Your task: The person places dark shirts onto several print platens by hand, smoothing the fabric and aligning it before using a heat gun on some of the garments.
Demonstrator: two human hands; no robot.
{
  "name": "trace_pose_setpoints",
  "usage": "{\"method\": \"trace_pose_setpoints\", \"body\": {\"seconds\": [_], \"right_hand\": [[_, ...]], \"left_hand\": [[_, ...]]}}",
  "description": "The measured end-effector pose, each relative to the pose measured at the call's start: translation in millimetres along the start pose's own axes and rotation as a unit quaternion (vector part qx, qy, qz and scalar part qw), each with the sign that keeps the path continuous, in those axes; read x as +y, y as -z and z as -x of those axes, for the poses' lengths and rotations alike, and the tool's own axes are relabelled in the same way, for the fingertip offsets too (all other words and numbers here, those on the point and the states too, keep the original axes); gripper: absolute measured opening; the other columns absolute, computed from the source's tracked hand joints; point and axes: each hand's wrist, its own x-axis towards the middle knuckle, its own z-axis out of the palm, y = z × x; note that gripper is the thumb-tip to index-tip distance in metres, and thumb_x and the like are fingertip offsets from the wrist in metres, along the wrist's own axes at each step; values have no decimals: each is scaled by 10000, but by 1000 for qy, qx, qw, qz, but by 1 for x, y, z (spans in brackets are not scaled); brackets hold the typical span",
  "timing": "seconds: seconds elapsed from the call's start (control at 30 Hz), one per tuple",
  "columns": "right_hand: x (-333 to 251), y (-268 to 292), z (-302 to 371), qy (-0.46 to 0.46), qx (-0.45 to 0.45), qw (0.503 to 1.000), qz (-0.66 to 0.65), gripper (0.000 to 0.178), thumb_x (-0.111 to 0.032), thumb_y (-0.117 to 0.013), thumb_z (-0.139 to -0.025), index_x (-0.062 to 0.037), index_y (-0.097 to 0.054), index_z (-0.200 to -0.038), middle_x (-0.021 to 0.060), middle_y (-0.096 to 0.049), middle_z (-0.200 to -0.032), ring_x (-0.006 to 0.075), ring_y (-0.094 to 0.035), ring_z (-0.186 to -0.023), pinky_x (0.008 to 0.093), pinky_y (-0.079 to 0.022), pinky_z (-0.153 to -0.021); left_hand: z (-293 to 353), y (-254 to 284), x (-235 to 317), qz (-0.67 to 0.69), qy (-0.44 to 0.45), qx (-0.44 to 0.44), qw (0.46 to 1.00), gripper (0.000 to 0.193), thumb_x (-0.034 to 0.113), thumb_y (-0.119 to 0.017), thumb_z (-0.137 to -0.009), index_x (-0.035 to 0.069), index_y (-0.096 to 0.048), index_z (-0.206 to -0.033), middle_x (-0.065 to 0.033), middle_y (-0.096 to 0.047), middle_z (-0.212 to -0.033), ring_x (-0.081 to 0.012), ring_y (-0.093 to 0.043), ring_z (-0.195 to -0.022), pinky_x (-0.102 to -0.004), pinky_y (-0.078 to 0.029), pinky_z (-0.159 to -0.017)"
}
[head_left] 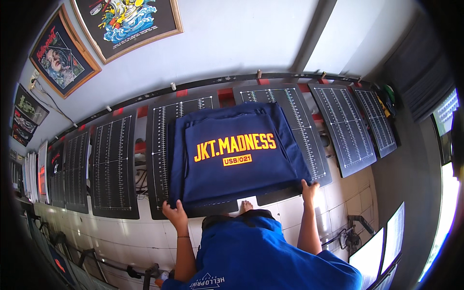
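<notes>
A flat pile of navy blue shirts (232, 176) with yellow and orange printed lettering lies in front of me across two dark boards. Several fabric layers show along its far and left edges. My left hand (176, 216) grips the pile's near left corner, thumb on top and the other fingers partly hidden. At the near right corner my right hand (309, 188) pinches the cloth the same way. Underneath, the left printing board (161, 145) and right printing board (307, 130) show white ruler-like grid marks.
More marked boards stand in a row along a dark rail (222, 79), such as one board (114, 164) to the left and another board (342, 130) to the right. Framed pictures (67, 55) hang on the wall. Metal frame parts (357, 227) and pale panels (369, 256) stand near right.
</notes>
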Motion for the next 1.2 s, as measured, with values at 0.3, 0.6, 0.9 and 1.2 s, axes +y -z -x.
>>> {"method": "trace_pose_setpoints", "body": {"seconds": [0.3,0.6,0.9,1.2], "right_hand": [[-30,-16,2,-222,-271,891,-287,285,-203,-710,-817,7,-590,-968,89,-613,-841,191,-601,-687,337,-543,-642],[-44,-42,24,-195,-164,870,-422,338,-157,-721,-786,-24,-562,-1052,89,-630,-973,195,-631,-832,323,-493,-611],[-134,-46,10,-9,-165,877,-451,391,-255,-695,-773,-7,-612,-1064,85,-621,-1035,204,-599,-909,316,-495,-758],[-382,-16,248,205,-146,771,-585,498,-347,-500,-899,56,-585,-1179,191,-607,-1127,302,-604,-1017,454,-481,-932]], "left_hand": [[10,-22,7,365,446,-17,817,461,287,-766,-777,30,-582,-1113,-102,-481,-1079,-252,-526,-971,-387,-492,-859],[14,-50,39,365,453,-26,813,419,213,-744,-791,9,-563,-1110,-91,-563,-1040,-220,-559,-921,-407,-488,-880],[-16,-24,102,525,357,7,773,221,173,-710,-795,59,-590,-940,-93,-588,-828,-207,-591,-726,-380,-533,-722],[-72,241,96,766,125,-109,621,415,127,-545,-878,2,-517,-1273,-143,-605,-1213,-291,-576,-1132,-451,-407,-1022]]}}
